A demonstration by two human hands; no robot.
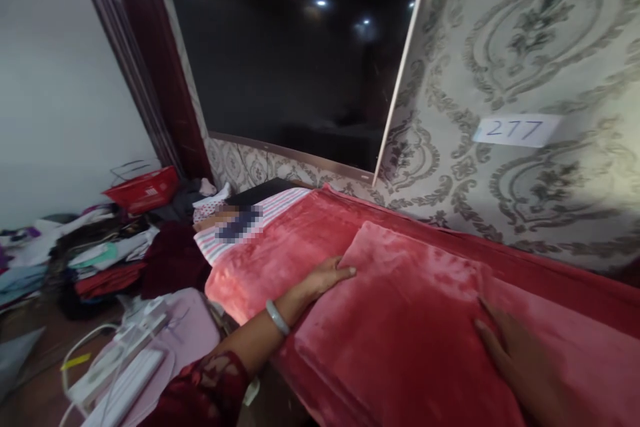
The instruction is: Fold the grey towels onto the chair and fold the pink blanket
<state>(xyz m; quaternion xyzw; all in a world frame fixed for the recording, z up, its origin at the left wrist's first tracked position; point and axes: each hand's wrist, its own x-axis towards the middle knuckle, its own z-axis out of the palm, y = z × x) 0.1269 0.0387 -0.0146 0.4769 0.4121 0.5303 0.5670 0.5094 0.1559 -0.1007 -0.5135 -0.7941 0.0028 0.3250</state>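
A folded pinkish-red plush blanket (410,320) lies in front of me, on top of more of the same plush fabric. My left hand (325,280), with a pale bangle (277,317) at its wrist, rests along the folded part's left edge. Its thumb is apart from the fingers and reaches over the fabric; the fingertips are partly out of sight. At the right edge of the fold is my right hand (523,353), thumb and forefinger spread against the plush, the other fingers hidden. A striped cloth (287,203) sticks out at the blanket's far left.
Left and below stands a pink stool-like surface (193,320) with a white power strip (117,350) and cables. Clothes (110,257) are heaped farther left, near a red bag (143,188). A large dark television (295,67) hangs on the patterned wall, beside a paper marked 277 (517,130).
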